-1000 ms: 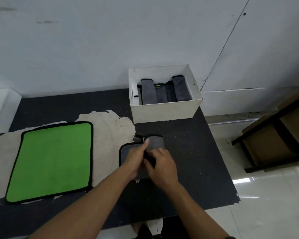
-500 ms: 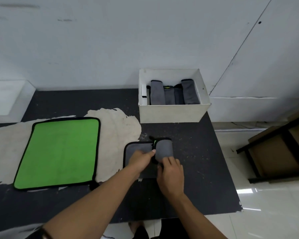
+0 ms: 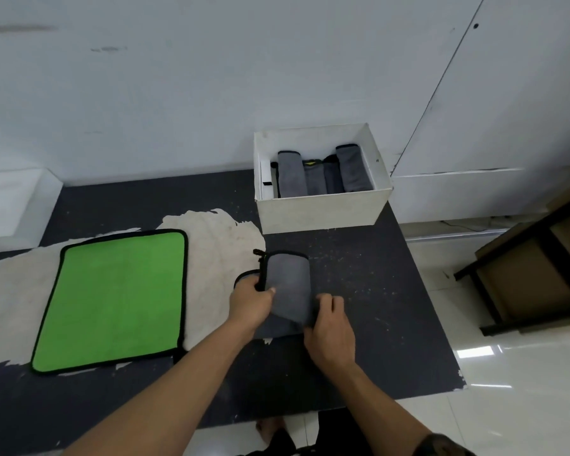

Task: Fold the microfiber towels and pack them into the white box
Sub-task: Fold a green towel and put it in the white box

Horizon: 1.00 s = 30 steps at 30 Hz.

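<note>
A grey microfiber towel [image 3: 288, 284] with black trim lies half rolled on the dark table, just in front of the white box [image 3: 323, 209]. My left hand [image 3: 250, 304] grips its left edge, thumb on top of the roll. My right hand [image 3: 329, 327] holds the roll's near right side. Several folded grey towels [image 3: 323, 174] stand side by side inside the box. A green towel [image 3: 112, 301] with black trim lies flat at the left.
The table top [image 3: 359, 324] is dark with a worn pale patch [image 3: 218, 245] under and beside the green towel. Its right edge drops to a tiled floor. A wooden bench with a black frame [image 3: 533, 271] stands at the right. White wall behind.
The grey towel has been rolled further leftward, so less flat cloth shows. My right hand has shifted from the middle to the roll's right side.
</note>
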Each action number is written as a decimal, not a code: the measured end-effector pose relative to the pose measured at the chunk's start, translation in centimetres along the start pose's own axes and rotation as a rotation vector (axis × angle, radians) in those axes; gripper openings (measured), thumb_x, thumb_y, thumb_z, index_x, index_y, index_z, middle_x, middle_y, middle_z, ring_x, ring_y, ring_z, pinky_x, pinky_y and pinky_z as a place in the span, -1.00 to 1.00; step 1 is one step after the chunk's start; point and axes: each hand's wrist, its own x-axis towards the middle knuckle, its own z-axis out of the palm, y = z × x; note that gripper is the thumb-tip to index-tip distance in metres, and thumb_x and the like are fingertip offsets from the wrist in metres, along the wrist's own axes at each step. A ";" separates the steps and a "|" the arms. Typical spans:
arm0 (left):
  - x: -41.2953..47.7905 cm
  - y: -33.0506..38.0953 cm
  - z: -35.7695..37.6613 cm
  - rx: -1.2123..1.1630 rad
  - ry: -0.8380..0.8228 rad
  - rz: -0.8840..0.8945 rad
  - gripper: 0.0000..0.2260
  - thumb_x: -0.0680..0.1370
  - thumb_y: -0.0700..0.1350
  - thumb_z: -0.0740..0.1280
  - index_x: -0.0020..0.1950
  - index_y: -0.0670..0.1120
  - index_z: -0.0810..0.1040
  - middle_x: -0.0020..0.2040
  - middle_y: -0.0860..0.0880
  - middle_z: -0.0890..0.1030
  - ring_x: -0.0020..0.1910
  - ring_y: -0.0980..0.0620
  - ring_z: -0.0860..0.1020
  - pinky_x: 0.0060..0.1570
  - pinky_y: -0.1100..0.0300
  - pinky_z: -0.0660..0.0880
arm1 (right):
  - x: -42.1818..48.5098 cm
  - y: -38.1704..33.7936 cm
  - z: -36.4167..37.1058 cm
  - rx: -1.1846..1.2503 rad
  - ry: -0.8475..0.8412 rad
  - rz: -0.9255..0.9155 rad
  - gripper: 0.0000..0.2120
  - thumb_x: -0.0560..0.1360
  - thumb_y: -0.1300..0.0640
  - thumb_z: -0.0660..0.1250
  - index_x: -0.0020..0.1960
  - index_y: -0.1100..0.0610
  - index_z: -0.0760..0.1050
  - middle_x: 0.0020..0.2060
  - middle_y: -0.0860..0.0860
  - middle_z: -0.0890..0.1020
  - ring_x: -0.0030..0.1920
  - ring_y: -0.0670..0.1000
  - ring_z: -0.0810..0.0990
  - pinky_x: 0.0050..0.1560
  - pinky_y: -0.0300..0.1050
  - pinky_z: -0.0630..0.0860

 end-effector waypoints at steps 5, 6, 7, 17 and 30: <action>0.5 -3.5 -1.9 -0.007 0.067 -0.131 -0.89 0.56 -0.13 0.31 0.02 -0.11 0.60 -0.04 -0.09 0.63 -0.05 -0.08 0.58 -0.06 0.07 0.54 | 0.1 -0.3 0.9 -0.096 -0.057 -0.032 -0.53 0.44 0.06 0.42 0.24 0.02 0.27 0.19 0.04 0.37 0.08 0.04 0.49 0.01 -0.10 0.54; 0.6 -3.9 -2.1 0.011 0.072 -0.144 -0.89 0.56 -0.12 0.31 -0.01 -0.12 0.60 -0.05 -0.10 0.63 -0.06 -0.07 0.58 -0.11 0.10 0.51 | 0.1 -0.3 1.1 -0.116 -0.056 -0.047 -0.53 0.45 0.04 0.42 0.25 0.02 0.27 0.19 0.04 0.38 0.08 0.04 0.49 0.03 -0.12 0.53; 0.7 -4.3 -2.3 0.034 0.079 -0.151 -0.88 0.56 -0.11 0.31 -0.03 -0.13 0.60 -0.06 -0.11 0.63 -0.08 -0.07 0.58 -0.14 0.12 0.49 | 0.1 -0.4 1.1 -0.135 -0.053 -0.067 -0.54 0.45 0.04 0.40 0.26 0.02 0.27 0.19 0.04 0.38 0.08 0.03 0.48 0.03 -0.13 0.53; 0.9 -6.2 -4.0 0.278 0.110 -0.171 -0.86 0.51 -0.11 0.34 -0.22 -0.15 0.55 -0.21 -0.11 0.60 -0.12 -0.14 0.57 -0.27 0.15 0.36 | -0.3 -0.2 1.5 -0.173 -0.092 -0.157 -0.58 0.50 0.07 0.34 0.30 0.02 0.29 0.19 0.02 0.38 0.04 0.00 0.49 0.00 -0.17 0.52; 0.9 -6.0 -3.8 0.306 0.086 -0.063 -0.91 0.48 -0.11 0.39 -0.23 -0.03 0.57 -0.27 0.02 0.60 -0.19 0.00 0.56 -0.22 0.20 0.43 | -0.5 -0.2 1.1 -0.224 -0.041 -0.315 -0.59 0.41 0.24 0.35 0.23 0.06 0.41 0.30 0.10 0.34 0.08 0.05 0.49 -0.06 -0.14 0.57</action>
